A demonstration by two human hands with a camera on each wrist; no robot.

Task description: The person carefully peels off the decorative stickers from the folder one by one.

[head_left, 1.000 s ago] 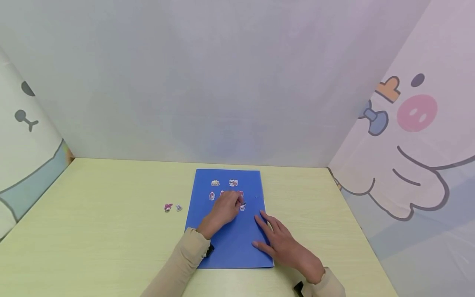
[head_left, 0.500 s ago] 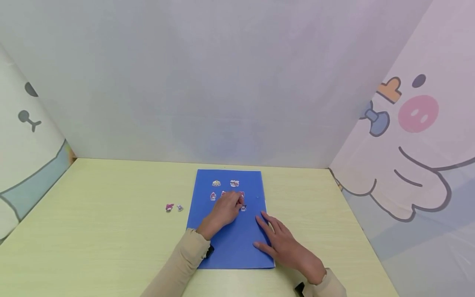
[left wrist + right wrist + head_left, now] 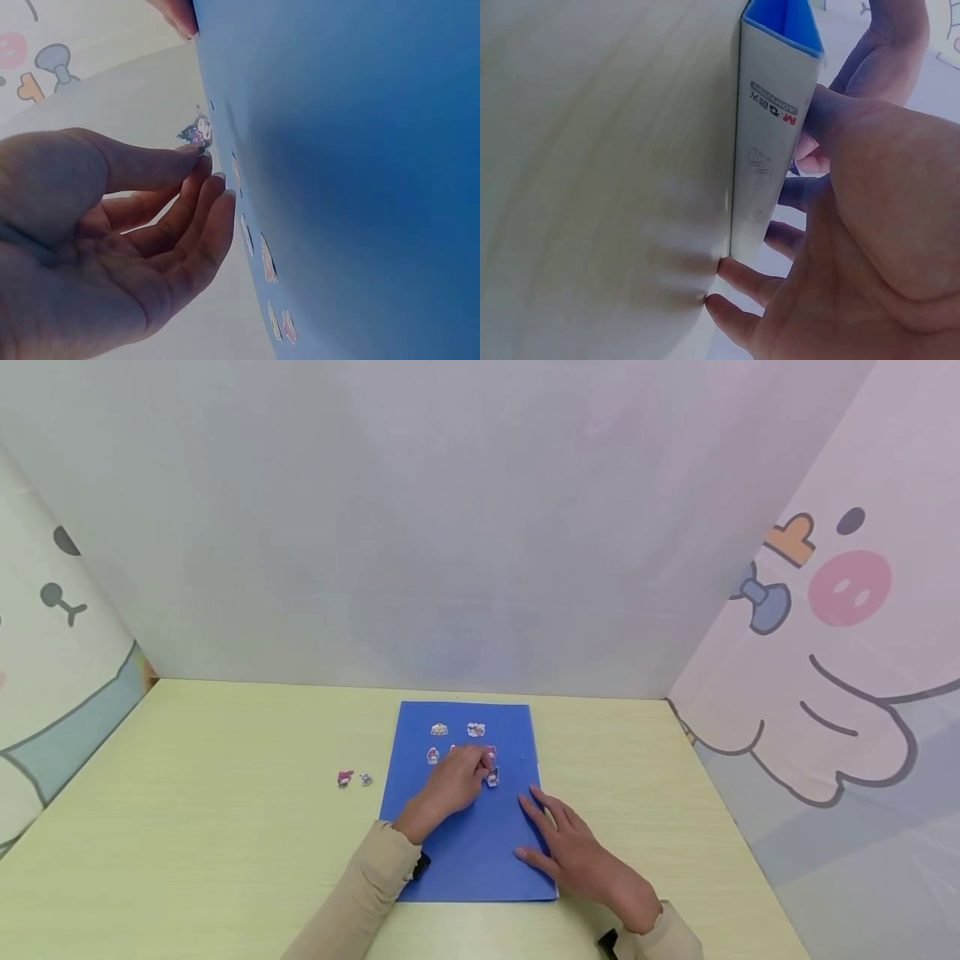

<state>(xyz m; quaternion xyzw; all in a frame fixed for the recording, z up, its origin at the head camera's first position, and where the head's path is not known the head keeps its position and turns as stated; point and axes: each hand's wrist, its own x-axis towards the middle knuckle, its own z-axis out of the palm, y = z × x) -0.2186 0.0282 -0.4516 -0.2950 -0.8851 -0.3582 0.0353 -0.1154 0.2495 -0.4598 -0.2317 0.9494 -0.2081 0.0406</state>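
Moved: the small white-edged cartoon sticker with a dark cap (image 3: pixel 492 779) has tipped slightly, its face showing more.
Left hand (image 3: pixel 452 779): thumb and forefinger pinch that sticker over the flat blue folder (image 3: pixel 480 860); whether they touch, I can't tell.
Right hand (image 3: pixel 581 853): fingers spread at the folder's right edge, clutching nothing.
Pale wood-grained table (image 3: pixel 225 835): magenta sticker (image 3: pixel 344 778), smaller greyish sticker (image 3: pixel 366 779) beside it.

The folder (image 3: pixel 480 872) has a plain blue cover (image 3: pixel 465 852) and a white spine (image 3: pixel 761 199) with red and grey print (image 3: pixel 788 118); the pinched sticker (image 3: pixel 199 131) shows black, white and, so far as its small size permits judging, pink. The table (image 3: pixel 247 810) is pale yellow with faint wood grain. The back sheet (image 3: pixel 405 527) is plain grey; the right-hand sheet (image 3: pixel 810 693) is patterned in white, pink, orange and blue with dark outlines.
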